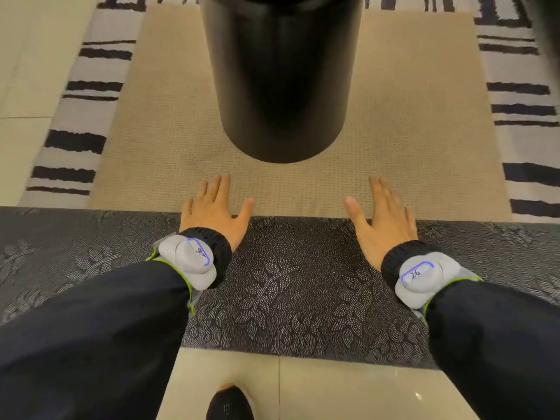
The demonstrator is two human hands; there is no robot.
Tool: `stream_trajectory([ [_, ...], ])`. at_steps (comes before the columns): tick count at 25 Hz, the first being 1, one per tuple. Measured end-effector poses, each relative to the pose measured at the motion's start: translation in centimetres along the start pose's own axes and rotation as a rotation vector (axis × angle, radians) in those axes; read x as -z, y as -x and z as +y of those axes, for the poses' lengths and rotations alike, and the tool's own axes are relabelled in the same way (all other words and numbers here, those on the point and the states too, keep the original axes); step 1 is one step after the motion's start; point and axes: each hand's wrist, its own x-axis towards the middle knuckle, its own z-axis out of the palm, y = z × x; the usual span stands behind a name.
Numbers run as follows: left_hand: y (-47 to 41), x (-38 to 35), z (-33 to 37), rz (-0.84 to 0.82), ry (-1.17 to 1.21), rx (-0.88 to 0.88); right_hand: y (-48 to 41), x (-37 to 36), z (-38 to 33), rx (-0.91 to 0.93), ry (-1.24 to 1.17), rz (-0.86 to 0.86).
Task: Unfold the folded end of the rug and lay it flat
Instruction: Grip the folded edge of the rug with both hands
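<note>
We see the rug (303, 189) with its near end turned over, beige backing up, on the striped pile; the fold line lies along a dark floral mat (288, 283). Our left hand (213, 207) and right hand (383, 216) rest across that fold with fingers spread flat, gripping nothing, probably to find an edge to lift. A black cylinder (280, 77) stands on the flap, its top cut off; the flap's far edge lies partly behind it.

Black cylinder (280, 77), tiled floor (333, 389)
</note>
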Motion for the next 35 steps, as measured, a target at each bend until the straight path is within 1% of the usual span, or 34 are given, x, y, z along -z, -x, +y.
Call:
stream_trajectory([
  [4,-2.9,-2.4,-1.4,-0.046,-0.068,0.01,-2.1,-2.2,1.8,-0.046,0.056,-0.061],
  [8,-5.1,-4.4,-1.4,-0.08,-0.034,0.006,-4.1,-4.6,2.8,-0.031,0.069,-0.079],
  [15,-5.5,-6.4,-2.1,-0.318,-0.111,0.022,-5.1,-6.7,4.0,-0.069,0.184,-0.195],
  [22,-4.3,-6.3,-2.5,-0.276,-0.159,-0.001,-4.0,-6.4,2.9,-0.096,0.346,-0.191],
  [24,-3.8,-6.1,-2.5,-0.296,-0.165,0.001,-3.6,-6.2,2.7,-0.104,0.35,-0.212],
  [28,-1.7,-5.8,-1.8,-0.388,-0.273,0.003,-2.2,-5.7,2.7,-0.128,0.363,-0.281],
  [32,1.8,-6.7,-2.4,-0.444,-0.313,0.042,1.2,-6.0,3.7,-0.124,0.37,-0.349],
  [35,5.5,-7.0,-2.5,-0.39,-0.348,0.056,4.4,-6.5,4.9,-0.091,0.359,-0.347],
])
